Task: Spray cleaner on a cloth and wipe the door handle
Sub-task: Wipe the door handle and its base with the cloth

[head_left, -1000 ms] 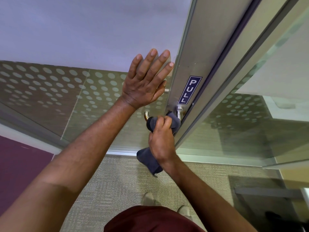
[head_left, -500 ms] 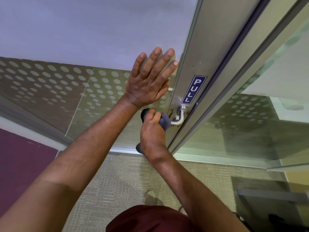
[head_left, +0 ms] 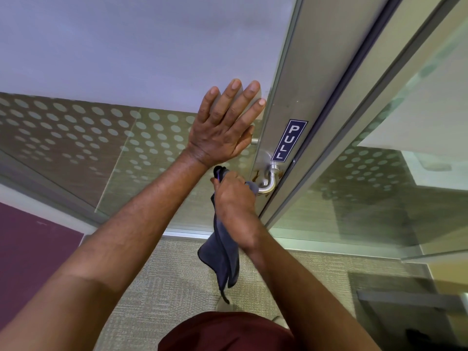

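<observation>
A silver lever door handle (head_left: 269,184) juts from the metal door stile (head_left: 301,79), just below a blue PULL sign (head_left: 288,140). Brown smears mark the metal around the handle's base. My right hand (head_left: 234,198) grips a dark grey cloth (head_left: 222,257) wrapped round the lever's free end; the loose part of the cloth hangs down below my wrist. My left hand (head_left: 225,127) presses flat on the frosted glass door panel (head_left: 126,46) just left of the stile, fingers straight and spread. No spray bottle is in view.
A fixed glass panel (head_left: 367,186) with dot pattern stands right of the door. Beige carpet (head_left: 164,279) lies underfoot, with a purple floor area (head_left: 30,244) at the left. My shoe tips show near the bottom, and a dark object sits low right.
My right hand has slid with the cloth along the lever from the bend near the stile out to its free end, and more cloth now hangs below. My left hand stays on the glass.
</observation>
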